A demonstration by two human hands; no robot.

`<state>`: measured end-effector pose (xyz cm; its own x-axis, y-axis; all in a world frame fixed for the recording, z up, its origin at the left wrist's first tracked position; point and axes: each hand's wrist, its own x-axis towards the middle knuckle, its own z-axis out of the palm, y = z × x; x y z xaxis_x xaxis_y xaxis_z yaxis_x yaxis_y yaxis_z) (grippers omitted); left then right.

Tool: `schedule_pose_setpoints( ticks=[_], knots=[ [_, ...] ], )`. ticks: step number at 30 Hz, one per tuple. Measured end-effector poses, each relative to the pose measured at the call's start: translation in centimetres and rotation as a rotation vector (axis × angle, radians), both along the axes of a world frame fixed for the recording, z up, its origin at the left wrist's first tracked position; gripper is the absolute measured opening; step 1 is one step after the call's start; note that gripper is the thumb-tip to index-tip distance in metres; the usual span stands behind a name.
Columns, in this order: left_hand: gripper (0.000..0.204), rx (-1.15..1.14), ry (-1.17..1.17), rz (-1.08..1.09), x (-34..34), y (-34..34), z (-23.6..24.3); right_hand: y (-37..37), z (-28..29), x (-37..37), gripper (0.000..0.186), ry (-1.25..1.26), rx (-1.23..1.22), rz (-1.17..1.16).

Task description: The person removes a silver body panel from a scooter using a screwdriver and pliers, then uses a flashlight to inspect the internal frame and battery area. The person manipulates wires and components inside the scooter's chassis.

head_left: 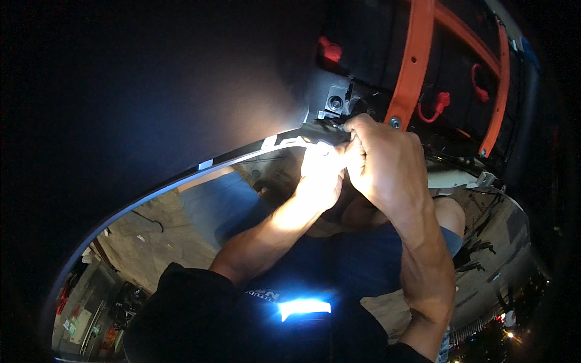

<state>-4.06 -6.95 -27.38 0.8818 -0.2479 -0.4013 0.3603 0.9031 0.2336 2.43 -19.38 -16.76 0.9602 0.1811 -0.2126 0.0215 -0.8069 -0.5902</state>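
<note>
My left hand (322,172) is raised under the lower edge of a dark panel (242,78), its fingers closed and washed out by strong light. Beside it, my right hand (390,166) is bent with thumb and fingers pinched together, almost touching the left fingertips. Whatever lies between the fingers of either hand is hidden by glare and by the hands themselves. Just above the fingertips is a grey bracket with a bolt (335,103). A pale-edged strip with white tabs (269,142) runs along the panel's edge to my left hand.
An orange metal frame (413,60) rises at the upper right, bolted at its foot. Red looped caps (442,103) hang on the dark surface behind it. A bright lamp (305,310) glows at the bottom, and cabinet-like equipment (85,314) stands at the lower left.
</note>
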Motion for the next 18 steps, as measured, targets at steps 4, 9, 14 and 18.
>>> schedule_pose_setpoints(
  ticks=[4,9,14,18],
  knots=[
    [0.020,0.050,-0.051,-0.044,0.8,0.0,0.9,-0.4,0.2,-0.5,0.010,-0.034,0.206,-0.103],
    [0.017,0.036,-0.006,-0.052,1.4,0.1,1.8,-0.5,0.5,-0.8,0.019,-0.069,0.269,-0.057],
    [0.011,-0.031,-0.051,-0.001,1.7,-0.2,2.6,-0.2,1.4,-1.1,0.025,-0.028,0.102,0.003],
    [0.010,0.038,0.026,-0.097,2.1,-0.1,2.4,-0.1,1.9,-1.0,0.024,-0.029,0.096,-0.009]
  ],
)
